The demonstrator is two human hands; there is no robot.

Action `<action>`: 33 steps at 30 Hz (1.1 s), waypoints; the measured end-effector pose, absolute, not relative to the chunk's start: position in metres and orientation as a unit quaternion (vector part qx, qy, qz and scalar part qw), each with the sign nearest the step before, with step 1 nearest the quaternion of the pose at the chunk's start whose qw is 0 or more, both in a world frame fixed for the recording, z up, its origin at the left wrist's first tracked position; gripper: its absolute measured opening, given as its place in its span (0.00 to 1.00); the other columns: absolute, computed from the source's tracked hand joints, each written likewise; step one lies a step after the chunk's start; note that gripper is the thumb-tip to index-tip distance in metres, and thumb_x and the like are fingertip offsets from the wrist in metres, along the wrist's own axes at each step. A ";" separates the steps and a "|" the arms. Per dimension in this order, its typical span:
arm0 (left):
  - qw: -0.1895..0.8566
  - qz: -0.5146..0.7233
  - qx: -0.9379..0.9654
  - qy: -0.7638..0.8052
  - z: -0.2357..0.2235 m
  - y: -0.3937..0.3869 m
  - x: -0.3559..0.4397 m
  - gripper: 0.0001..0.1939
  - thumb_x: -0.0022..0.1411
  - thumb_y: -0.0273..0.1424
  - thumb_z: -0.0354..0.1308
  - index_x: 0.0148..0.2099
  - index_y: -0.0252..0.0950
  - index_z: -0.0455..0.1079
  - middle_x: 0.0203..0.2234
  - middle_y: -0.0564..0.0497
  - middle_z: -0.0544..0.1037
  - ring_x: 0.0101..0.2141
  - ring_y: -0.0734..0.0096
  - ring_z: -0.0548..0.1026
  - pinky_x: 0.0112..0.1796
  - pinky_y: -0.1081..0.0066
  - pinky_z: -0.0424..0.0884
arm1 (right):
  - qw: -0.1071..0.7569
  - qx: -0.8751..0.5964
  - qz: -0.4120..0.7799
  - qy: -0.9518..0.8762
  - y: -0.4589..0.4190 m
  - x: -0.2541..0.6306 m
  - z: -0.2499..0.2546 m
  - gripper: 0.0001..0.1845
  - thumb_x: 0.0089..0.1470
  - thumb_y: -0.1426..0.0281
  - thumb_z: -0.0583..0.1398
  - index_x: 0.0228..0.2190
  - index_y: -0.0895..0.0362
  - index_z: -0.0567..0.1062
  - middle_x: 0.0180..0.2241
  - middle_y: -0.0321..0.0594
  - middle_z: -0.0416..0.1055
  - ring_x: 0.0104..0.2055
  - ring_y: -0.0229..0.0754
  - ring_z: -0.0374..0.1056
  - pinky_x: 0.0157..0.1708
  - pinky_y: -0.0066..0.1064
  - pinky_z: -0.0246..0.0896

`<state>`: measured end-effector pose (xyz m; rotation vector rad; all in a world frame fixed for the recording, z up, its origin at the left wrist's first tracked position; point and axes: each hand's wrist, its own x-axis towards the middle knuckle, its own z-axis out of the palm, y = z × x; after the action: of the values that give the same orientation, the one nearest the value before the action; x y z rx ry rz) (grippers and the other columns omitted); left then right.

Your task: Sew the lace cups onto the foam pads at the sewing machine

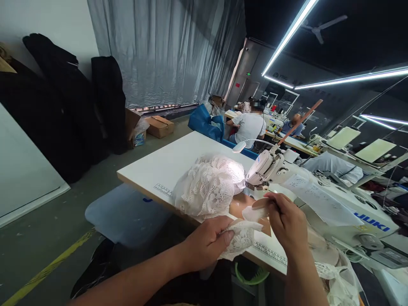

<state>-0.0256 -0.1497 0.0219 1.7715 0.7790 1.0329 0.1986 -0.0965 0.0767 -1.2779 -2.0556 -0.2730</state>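
My left hand (207,243) pinches a strip of white lace (239,239) at the near edge of the sewing table (165,163). My right hand (288,221) is closed on a small pale fabric piece (253,212) just in front of the needle area. A bunched heap of white lace fabric (210,185) lies on the table left of the sewing machine head (266,168). A tan fabric piece (239,206) shows beneath the lace, under the machine's lit foot.
The white Juki sewing machine (350,212) extends right with a paper sheet (315,197) on it. A green basket rim (251,278) sits under the table. Another person in a white shirt (248,127) sits at a far table. Dark garments (63,106) hang at left; cardboard boxes (159,126) stand behind.
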 end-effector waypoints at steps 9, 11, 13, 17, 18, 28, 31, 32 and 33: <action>0.099 0.521 0.681 0.505 0.042 -0.076 -0.059 0.08 0.64 0.28 0.50 0.35 0.34 0.70 0.40 0.45 0.71 0.41 0.64 0.71 0.45 0.65 0.69 | 0.103 -0.493 -0.189 -0.843 -0.013 0.096 0.107 0.25 0.58 0.73 0.52 0.56 0.53 0.67 0.58 0.52 0.64 0.40 0.49 0.74 0.32 0.35 0.65; 0.070 0.471 0.676 0.562 0.041 -0.064 -0.070 0.08 0.63 0.28 0.52 0.35 0.34 0.71 0.39 0.46 0.71 0.37 0.66 0.72 0.40 0.67 0.70 | 0.176 -0.467 -0.174 -0.849 -0.018 0.101 0.095 0.24 0.59 0.73 0.51 0.57 0.55 0.66 0.60 0.52 0.62 0.47 0.52 0.72 0.37 0.38 0.68; 0.068 0.441 0.672 0.591 0.040 -0.056 -0.077 0.08 0.63 0.28 0.53 0.34 0.34 0.72 0.37 0.47 0.72 0.35 0.66 0.73 0.38 0.69 0.69 | 0.274 -0.411 -0.144 -0.857 -0.031 0.110 0.081 0.23 0.60 0.73 0.49 0.56 0.56 0.66 0.58 0.50 0.64 0.54 0.51 0.67 0.46 0.40 0.67; 0.086 0.433 0.670 0.597 0.042 -0.050 -0.084 0.06 0.60 0.28 0.56 0.33 0.34 0.73 0.35 0.48 0.73 0.36 0.66 0.73 0.38 0.70 0.68 | 0.305 -0.304 -0.027 -0.902 -0.051 0.119 0.055 0.23 0.61 0.74 0.49 0.56 0.54 0.67 0.57 0.46 0.65 0.61 0.45 0.60 0.58 0.41 0.58; 0.091 0.440 0.670 0.591 0.043 -0.051 -0.086 0.05 0.60 0.28 0.56 0.35 0.33 0.73 0.35 0.49 0.73 0.35 0.68 0.72 0.38 0.71 0.68 | 0.283 -0.292 -0.006 -0.913 -0.052 0.118 0.050 0.23 0.60 0.74 0.49 0.56 0.53 0.67 0.59 0.46 0.63 0.62 0.45 0.58 0.60 0.42 0.57; 0.277 0.582 0.537 0.543 -0.046 -0.148 -0.111 0.14 0.62 0.39 0.56 0.39 0.32 0.72 0.25 0.53 0.72 0.25 0.77 0.66 0.27 0.77 0.63 | 0.298 -0.300 0.001 -0.906 -0.047 0.121 0.041 0.24 0.62 0.72 0.49 0.59 0.51 0.64 0.61 0.47 0.59 0.64 0.47 0.54 0.61 0.48 0.53; 0.405 0.545 0.498 0.540 -0.070 -0.161 -0.088 0.20 0.56 0.43 0.61 0.43 0.32 0.73 0.27 0.52 0.74 0.24 0.77 0.67 0.26 0.76 0.64 | 0.313 -0.300 -0.016 -0.901 -0.059 0.118 0.045 0.25 0.62 0.73 0.50 0.60 0.50 0.63 0.62 0.46 0.59 0.64 0.46 0.54 0.61 0.46 0.55; 0.431 0.545 0.485 0.532 -0.074 -0.161 -0.080 0.21 0.55 0.44 0.62 0.42 0.31 0.74 0.27 0.51 0.74 0.24 0.77 0.67 0.26 0.76 0.64 | 0.322 -0.298 -0.024 -0.898 -0.063 0.118 0.046 0.26 0.62 0.74 0.51 0.60 0.49 0.62 0.62 0.46 0.58 0.64 0.46 0.54 0.61 0.46 0.54; 0.450 0.548 0.471 0.524 -0.075 -0.159 -0.073 0.20 0.55 0.44 0.62 0.41 0.31 0.74 0.26 0.51 0.75 0.24 0.77 0.67 0.26 0.76 0.65 | 0.330 -0.294 -0.032 -0.896 -0.067 0.117 0.047 0.26 0.62 0.74 0.51 0.60 0.48 0.61 0.62 0.45 0.58 0.64 0.46 0.54 0.60 0.47 0.55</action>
<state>-0.0735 -0.1591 -0.0752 1.1655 1.2944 1.3557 0.1173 -0.0667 0.0472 -0.7696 -2.3445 -0.0840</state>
